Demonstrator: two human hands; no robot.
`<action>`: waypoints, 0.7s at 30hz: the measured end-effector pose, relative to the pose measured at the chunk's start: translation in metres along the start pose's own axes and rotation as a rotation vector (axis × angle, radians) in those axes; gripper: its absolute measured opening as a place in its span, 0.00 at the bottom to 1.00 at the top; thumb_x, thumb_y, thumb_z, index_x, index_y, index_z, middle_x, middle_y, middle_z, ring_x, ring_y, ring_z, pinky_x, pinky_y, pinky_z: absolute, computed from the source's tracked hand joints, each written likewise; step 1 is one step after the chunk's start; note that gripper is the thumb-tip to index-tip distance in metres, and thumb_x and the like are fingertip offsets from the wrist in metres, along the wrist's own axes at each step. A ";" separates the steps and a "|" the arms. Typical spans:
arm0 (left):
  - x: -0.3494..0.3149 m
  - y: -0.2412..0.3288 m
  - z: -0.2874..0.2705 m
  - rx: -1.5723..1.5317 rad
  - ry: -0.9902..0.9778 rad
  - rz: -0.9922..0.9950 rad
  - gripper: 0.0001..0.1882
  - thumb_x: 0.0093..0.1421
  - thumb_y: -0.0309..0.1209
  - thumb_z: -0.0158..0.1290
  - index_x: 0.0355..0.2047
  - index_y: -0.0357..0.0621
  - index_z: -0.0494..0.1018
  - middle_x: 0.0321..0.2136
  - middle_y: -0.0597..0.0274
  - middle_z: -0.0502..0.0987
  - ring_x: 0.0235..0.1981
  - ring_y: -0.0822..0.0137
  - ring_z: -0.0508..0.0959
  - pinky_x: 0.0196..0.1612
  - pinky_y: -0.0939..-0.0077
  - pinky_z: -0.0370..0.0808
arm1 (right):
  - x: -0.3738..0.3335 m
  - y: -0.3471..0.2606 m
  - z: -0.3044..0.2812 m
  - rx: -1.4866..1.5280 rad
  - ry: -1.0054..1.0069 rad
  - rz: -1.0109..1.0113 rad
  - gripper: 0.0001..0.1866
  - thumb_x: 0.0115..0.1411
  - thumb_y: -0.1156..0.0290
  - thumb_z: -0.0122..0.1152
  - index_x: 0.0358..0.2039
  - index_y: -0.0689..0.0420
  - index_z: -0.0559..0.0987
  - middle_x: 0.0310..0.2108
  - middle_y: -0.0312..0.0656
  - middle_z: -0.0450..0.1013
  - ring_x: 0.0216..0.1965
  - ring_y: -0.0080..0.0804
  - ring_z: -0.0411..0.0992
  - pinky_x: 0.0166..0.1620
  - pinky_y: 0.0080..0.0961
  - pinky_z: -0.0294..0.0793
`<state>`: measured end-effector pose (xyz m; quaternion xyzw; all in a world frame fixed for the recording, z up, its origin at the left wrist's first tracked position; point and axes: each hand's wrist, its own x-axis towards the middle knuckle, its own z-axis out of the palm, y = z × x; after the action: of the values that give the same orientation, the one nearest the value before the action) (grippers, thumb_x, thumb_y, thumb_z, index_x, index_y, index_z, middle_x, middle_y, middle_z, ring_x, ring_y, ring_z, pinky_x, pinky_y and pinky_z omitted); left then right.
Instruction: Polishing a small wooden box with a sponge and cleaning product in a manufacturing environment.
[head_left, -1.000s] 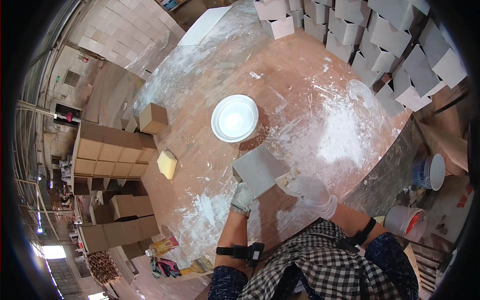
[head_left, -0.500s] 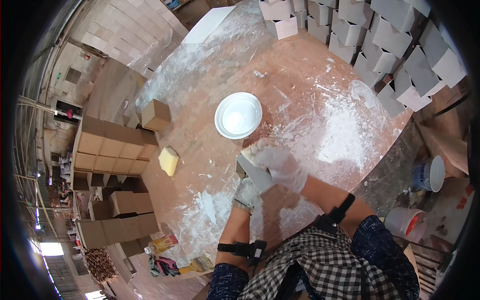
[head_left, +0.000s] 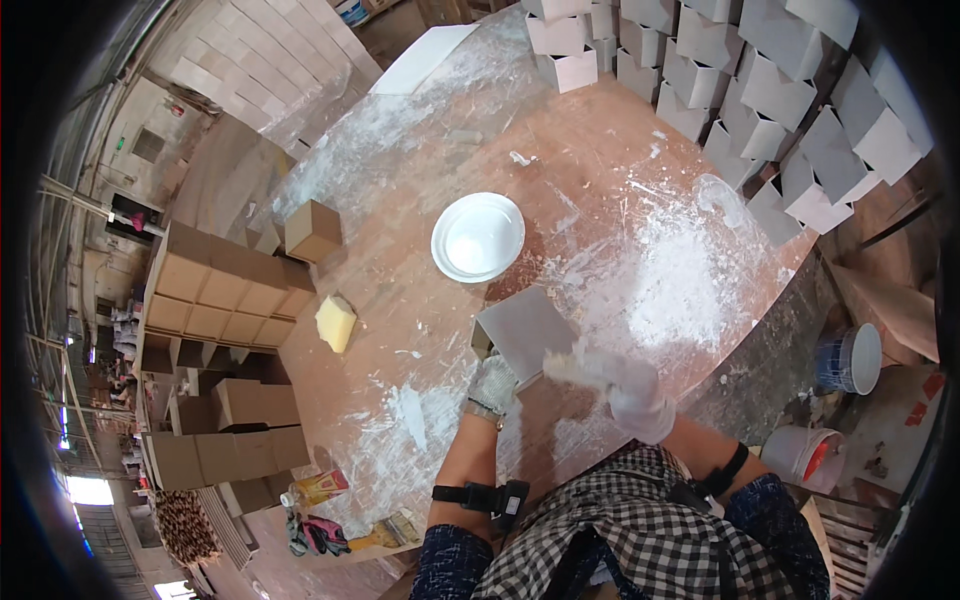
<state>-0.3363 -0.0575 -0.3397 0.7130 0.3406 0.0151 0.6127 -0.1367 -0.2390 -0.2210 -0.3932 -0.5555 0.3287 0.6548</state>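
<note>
Clasped in the left hand, a grey box; in the right hand, a pale pad

The gloved left fingers hold the box by its lower left side, over the dusty table, on the near side of a white bowl. The gloved right fingers, blurred, close round the pad at the box's lower right edge; whether pad and box touch cannot be told. A yellow sponge lies to the left.
</note>
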 end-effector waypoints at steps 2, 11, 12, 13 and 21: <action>0.002 0.004 -0.001 0.114 0.007 -0.006 0.28 0.68 0.27 0.52 0.68 0.42 0.63 0.62 0.57 0.71 0.64 0.62 0.70 0.64 0.68 0.70 | 0.019 0.012 0.006 0.252 0.206 0.041 0.19 0.68 0.81 0.47 0.59 0.66 0.74 0.53 0.53 0.78 0.53 0.44 0.79 0.64 0.36 0.71; 0.010 0.010 0.000 0.417 0.071 0.014 0.26 0.70 0.28 0.50 0.67 0.41 0.64 0.62 0.56 0.72 0.63 0.61 0.71 0.64 0.67 0.71 | 0.103 0.060 0.031 -0.434 0.059 -0.110 0.13 0.63 0.80 0.57 0.47 0.63 0.81 0.36 0.44 0.75 0.38 0.41 0.73 0.44 0.31 0.74; 0.010 0.009 0.001 0.421 0.073 0.017 0.26 0.70 0.28 0.49 0.67 0.41 0.64 0.62 0.56 0.72 0.63 0.61 0.72 0.64 0.67 0.71 | 0.095 0.055 0.036 -0.467 0.096 -0.228 0.13 0.62 0.80 0.58 0.47 0.62 0.81 0.34 0.44 0.74 0.36 0.42 0.71 0.42 0.32 0.73; 0.010 0.009 0.001 0.433 0.076 0.019 0.26 0.70 0.28 0.49 0.67 0.41 0.64 0.62 0.56 0.72 0.62 0.61 0.72 0.64 0.67 0.71 | 0.084 0.049 0.039 -0.527 0.056 -0.221 0.13 0.61 0.80 0.58 0.46 0.61 0.82 0.34 0.44 0.74 0.36 0.42 0.71 0.42 0.32 0.73; 0.000 0.009 -0.001 0.461 0.038 0.015 0.24 0.71 0.29 0.47 0.67 0.41 0.65 0.62 0.56 0.73 0.62 0.61 0.73 0.64 0.66 0.71 | -0.009 -0.014 0.004 -0.390 -0.157 -0.270 0.21 0.59 0.82 0.60 0.54 0.61 0.80 0.42 0.49 0.78 0.45 0.48 0.77 0.59 0.39 0.73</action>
<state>-0.3325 -0.0565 -0.3310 0.8362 0.3411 -0.0451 0.4271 -0.1423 -0.2523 -0.2128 -0.4076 -0.7052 0.1543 0.5592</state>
